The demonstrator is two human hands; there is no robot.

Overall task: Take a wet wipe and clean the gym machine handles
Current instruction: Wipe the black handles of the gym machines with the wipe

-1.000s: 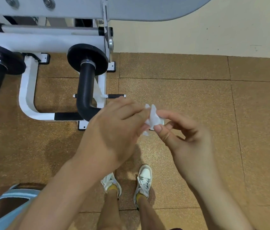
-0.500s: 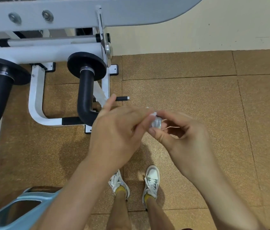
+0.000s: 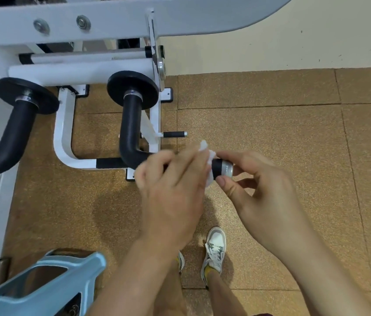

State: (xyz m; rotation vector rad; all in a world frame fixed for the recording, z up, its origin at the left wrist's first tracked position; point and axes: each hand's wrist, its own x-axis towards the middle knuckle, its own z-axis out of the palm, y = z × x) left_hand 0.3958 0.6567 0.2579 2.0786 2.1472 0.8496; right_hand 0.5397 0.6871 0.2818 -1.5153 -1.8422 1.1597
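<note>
A black L-shaped machine handle [image 3: 131,131] bends toward me and ends in a silver cap [image 3: 226,171]. My left hand [image 3: 171,190] wraps a white wet wipe [image 3: 207,153] around the handle's end section and hides most of the wipe. My right hand [image 3: 259,192] pinches the silver cap between thumb and fingers. A second black handle [image 3: 13,137] curves off at the left, untouched.
The white machine frame [image 3: 66,137] stands at the upper left with a small black peg [image 3: 174,134] sticking out. A light blue plastic object [image 3: 43,288] sits at the lower left. My shoes [image 3: 214,249] stand on the brown rubber floor tiles [image 3: 271,133]; a beige wall [image 3: 294,42] lies beyond.
The wipe, held between both hands in front of the handle a second ago, is now wrapped on the handle's end under my left hand. My right hand now grips the end cap.
</note>
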